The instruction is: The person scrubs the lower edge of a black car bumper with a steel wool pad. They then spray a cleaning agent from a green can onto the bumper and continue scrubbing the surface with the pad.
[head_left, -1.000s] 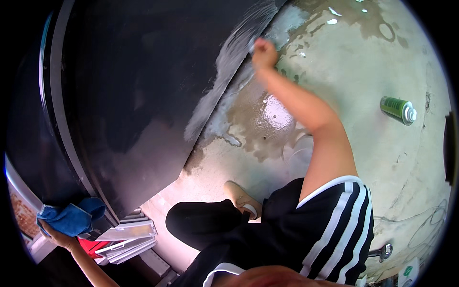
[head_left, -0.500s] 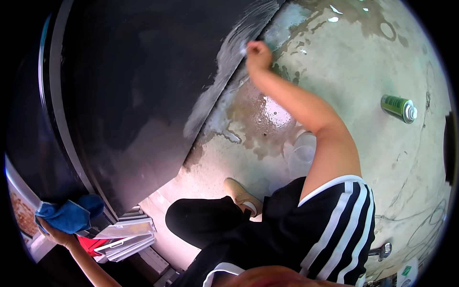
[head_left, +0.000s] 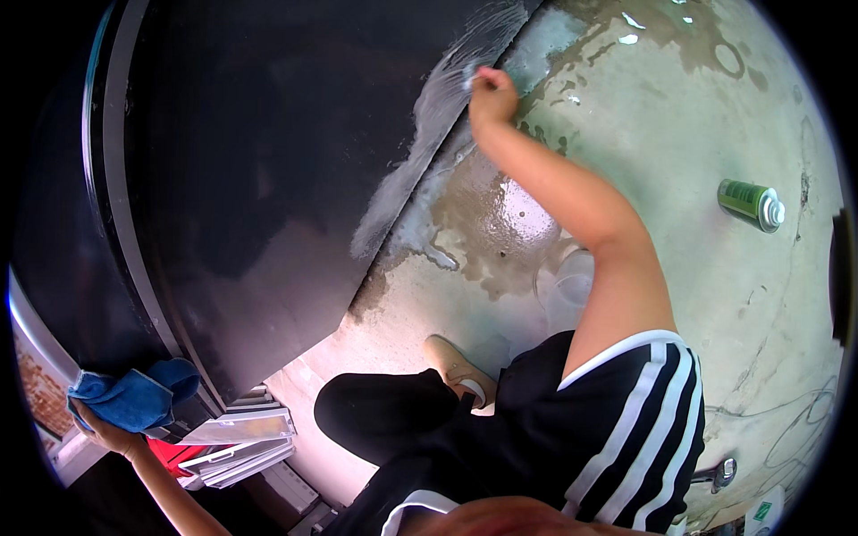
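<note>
My right hand (head_left: 493, 96) is closed near the lower edge of a large black panel (head_left: 268, 161). A whitish bit shows at its fingertips, too small to name. Under and around those fingertips, a grey-white streaky smear (head_left: 407, 183) runs along the panel's edge. Far to the left, my left hand (head_left: 109, 435) grips a blue cloth (head_left: 134, 397) beside the panel's metal trim (head_left: 121, 179). The cloth partly hides its fingers.
Brown wet patches (head_left: 483, 223) and whitish liquid lie on the concrete floor (head_left: 715, 295). A clear plastic tub (head_left: 568, 290) stands by my right arm. A green spray can (head_left: 751, 205) lies on its side at right. White panels (head_left: 246, 460) are stacked lower left; cables lie lower right.
My right hand has shifted slightly along the panel's edge, still closed. The whole view has moved a little; my left hand stays at the blue cloth.
</note>
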Demonstrator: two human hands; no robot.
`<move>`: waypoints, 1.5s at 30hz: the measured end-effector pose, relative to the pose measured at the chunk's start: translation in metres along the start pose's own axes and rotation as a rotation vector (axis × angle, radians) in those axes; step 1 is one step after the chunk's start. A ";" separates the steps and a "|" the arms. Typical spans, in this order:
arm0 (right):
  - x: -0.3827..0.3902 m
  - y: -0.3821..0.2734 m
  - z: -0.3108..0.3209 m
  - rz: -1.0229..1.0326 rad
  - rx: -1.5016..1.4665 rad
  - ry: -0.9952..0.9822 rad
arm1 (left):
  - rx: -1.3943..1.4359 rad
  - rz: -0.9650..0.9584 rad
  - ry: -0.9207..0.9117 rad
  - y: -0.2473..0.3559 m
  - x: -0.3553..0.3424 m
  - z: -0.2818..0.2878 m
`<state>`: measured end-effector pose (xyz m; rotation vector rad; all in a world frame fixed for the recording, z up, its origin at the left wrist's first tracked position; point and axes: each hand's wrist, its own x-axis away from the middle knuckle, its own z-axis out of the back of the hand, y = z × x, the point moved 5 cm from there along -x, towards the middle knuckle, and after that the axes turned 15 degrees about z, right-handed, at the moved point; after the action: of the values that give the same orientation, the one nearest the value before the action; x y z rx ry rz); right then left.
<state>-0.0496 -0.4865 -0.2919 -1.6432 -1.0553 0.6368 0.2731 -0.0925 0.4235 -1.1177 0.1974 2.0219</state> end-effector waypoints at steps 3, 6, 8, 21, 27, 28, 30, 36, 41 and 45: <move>0.051 -0.042 -0.013 -0.107 -0.050 -0.250 | -0.033 -0.136 0.000 0.013 0.008 0.007; -0.004 -0.014 0.005 -0.032 0.004 -0.014 | -0.195 -0.258 0.042 0.023 0.009 0.014; -0.021 -0.006 0.012 -0.156 0.071 0.058 | 0.114 0.103 -0.064 0.026 0.005 0.002; 0.003 -0.007 0.006 -0.019 0.108 -0.062 | -0.040 0.043 -0.027 0.020 0.008 -0.002; -0.012 -0.004 0.003 -0.144 0.124 0.055 | -0.243 -0.229 0.046 0.004 0.002 0.011; -0.021 0.001 0.004 -0.104 0.141 0.118 | -0.237 -0.238 0.050 0.004 0.002 0.005; -0.001 -0.001 -0.005 0.004 0.195 0.073 | -0.113 -0.144 0.005 0.005 0.004 0.000; 0.049 -0.009 -0.006 0.006 0.346 -0.069 | -0.148 -0.221 0.079 0.003 -0.002 0.006; 0.094 -0.023 -0.022 -0.051 0.301 -0.141 | 0.407 0.272 0.064 0.021 0.013 -0.004; 0.066 -0.015 -0.011 -0.352 0.328 0.013 | 0.456 0.209 0.207 0.057 0.031 -0.007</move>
<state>-0.0141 -0.4325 -0.2679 -1.1430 -1.1302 0.5302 0.2286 -0.1162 0.3822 -1.0381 0.8662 1.8988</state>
